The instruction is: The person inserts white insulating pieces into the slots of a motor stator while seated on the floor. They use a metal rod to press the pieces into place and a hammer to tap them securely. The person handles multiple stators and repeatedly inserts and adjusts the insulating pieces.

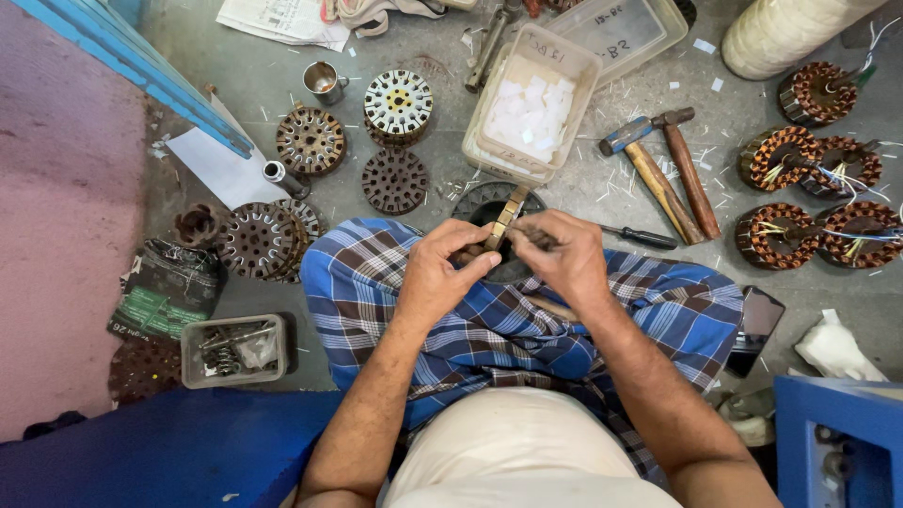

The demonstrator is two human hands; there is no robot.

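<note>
Left hand (440, 273) and right hand (562, 256) both grip closed on a dark motor stator core (489, 205) resting on the blue checked lap cloth (658, 310). Two hammers (673, 179) lie near, right of it.

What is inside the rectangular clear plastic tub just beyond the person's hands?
The clear plastic tub holds a loose heap of small white paper slips, which covers its bottom. Whatever lies beneath them is hidden.

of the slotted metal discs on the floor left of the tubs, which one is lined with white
The stack just right of the small steel cup. Its slots carry white lining around a yellow-marked centre; the other discs, like the one below it, are bare and rusty brown.
</note>
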